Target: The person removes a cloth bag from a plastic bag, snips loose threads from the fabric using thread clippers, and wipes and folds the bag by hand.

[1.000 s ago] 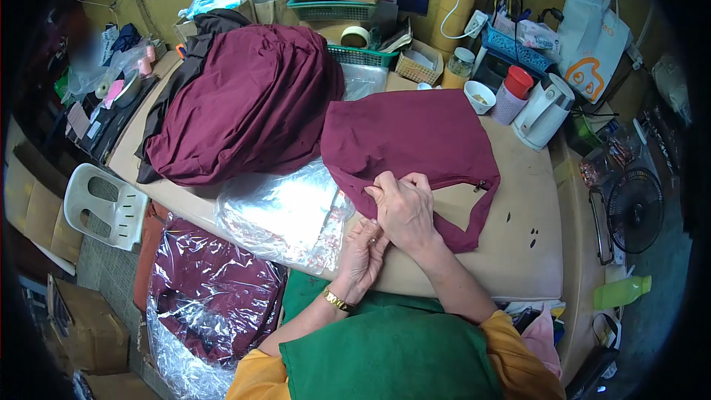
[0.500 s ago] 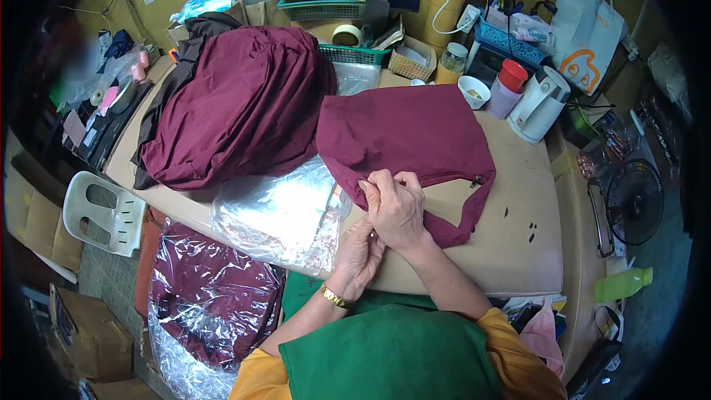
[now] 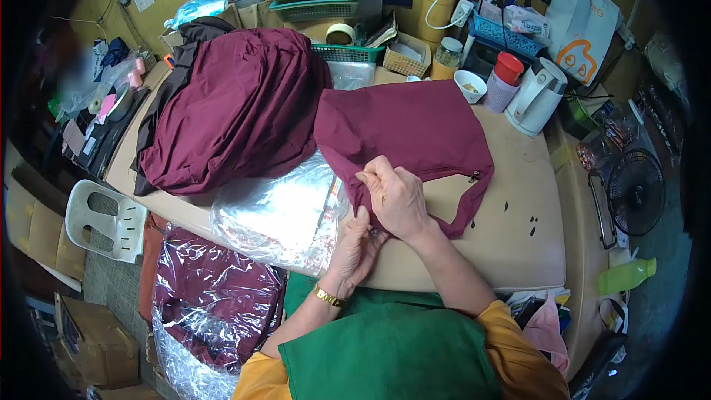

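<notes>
A maroon cloth bag (image 3: 411, 122) lies flat on the padded table, with a strap looping toward me and a zipper pull at its right edge. My right hand (image 3: 400, 198) has its fingers closed on the cloth where the strap meets the bag's lower left. Just below it, my left hand (image 3: 355, 250), with a gold watch at the wrist, pinches the strap between thumb and fingers. Part of the strap is hidden behind my hands. Left of the bag is a large heap of maroon cloth (image 3: 237, 111).
Clear plastic bags (image 3: 274, 211) lie left of my hands. A white kettle (image 3: 537, 96), a red-lidded cup (image 3: 505, 78) and a white bowl (image 3: 470, 86) stand at the back right. A plastic-wrapped maroon bundle (image 3: 218, 296) and a white chair (image 3: 107, 218) are at the left.
My hands have moved slightly apart along the strap. The right hand is a little higher, and the left thumb now points up on the strap. The view has shifted slightly.
</notes>
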Motion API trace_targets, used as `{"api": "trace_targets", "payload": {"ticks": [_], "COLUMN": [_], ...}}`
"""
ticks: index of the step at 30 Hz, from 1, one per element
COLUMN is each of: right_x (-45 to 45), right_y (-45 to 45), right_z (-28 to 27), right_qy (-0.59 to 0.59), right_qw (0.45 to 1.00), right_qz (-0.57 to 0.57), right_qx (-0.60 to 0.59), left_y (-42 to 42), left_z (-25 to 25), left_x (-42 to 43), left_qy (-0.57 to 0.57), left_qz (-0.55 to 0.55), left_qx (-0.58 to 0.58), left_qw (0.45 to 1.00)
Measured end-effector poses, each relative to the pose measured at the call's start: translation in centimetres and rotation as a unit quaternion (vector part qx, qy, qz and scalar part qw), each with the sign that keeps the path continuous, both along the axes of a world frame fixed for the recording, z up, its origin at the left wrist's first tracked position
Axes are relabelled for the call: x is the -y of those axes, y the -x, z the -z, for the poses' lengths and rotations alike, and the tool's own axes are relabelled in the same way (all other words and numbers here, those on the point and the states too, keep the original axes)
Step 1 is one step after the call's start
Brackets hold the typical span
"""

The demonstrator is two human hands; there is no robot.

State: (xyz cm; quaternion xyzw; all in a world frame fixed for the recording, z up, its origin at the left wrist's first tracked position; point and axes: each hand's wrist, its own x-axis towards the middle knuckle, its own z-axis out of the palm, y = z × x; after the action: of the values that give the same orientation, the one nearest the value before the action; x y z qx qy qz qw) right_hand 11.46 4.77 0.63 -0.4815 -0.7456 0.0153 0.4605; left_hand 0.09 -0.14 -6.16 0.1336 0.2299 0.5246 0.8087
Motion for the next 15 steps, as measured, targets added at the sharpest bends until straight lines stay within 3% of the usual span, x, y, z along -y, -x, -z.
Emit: {"api": "trace_targets", "payload": {"ticks": [2, 3, 4, 6, 7, 8, 10, 11, 15], "right_x": [0.7, 0.8, 0.8, 1.6, 2.2, 2.5, 3.3, 3.7, 5.4], "right_y": [-1.2, -2.7, -4.8, -9.0, -10.7, -12.2, -14.3, -14.8, -16.3], "right_z": [-1.8, -1.3, -0.5, -0.8, -1.5, -1.3, -0.5, -0.7, -1.3], "right_qy": [0.250, 0.252, 0.215, 0.277, 0.376, 0.378, 0.320, 0.323, 0.324], "right_qw": [0.956, 0.955, 0.959, 0.929, 0.888, 0.887, 0.910, 0.910, 0.935], "right_qz": [-0.116, -0.113, -0.180, -0.226, -0.201, -0.201, -0.095, -0.091, 0.003], "right_qx": [-0.105, -0.107, -0.047, 0.094, 0.171, 0.172, 0.247, 0.245, 0.146], "left_y": [0.6, 1.0, 1.3, 2.2, 2.7, 3.1, 4.1, 4.6, 6.9], "left_z": [-1.0, -1.3, -1.4, -1.4, -1.1, -1.0, 0.2, 1.0, 3.1], "left_x": [-0.6, -0.8, -1.2, -2.0, -2.3, -2.8, -3.6, -4.3, -4.9], "left_qy": [-0.004, -0.008, -0.010, 0.028, 0.027, 0.020, 0.000, 0.056, 0.049], "left_qz": [-0.023, -0.047, -0.079, -0.107, -0.118, -0.125, -0.155, -0.200, -0.196], "left_qx": [-0.019, -0.037, -0.043, -0.028, -0.024, 0.007, 0.060, 0.096, 0.112], "left_qw": [1.000, 0.998, 0.996, 0.993, 0.992, 0.992, 0.986, 0.973, 0.973]}}
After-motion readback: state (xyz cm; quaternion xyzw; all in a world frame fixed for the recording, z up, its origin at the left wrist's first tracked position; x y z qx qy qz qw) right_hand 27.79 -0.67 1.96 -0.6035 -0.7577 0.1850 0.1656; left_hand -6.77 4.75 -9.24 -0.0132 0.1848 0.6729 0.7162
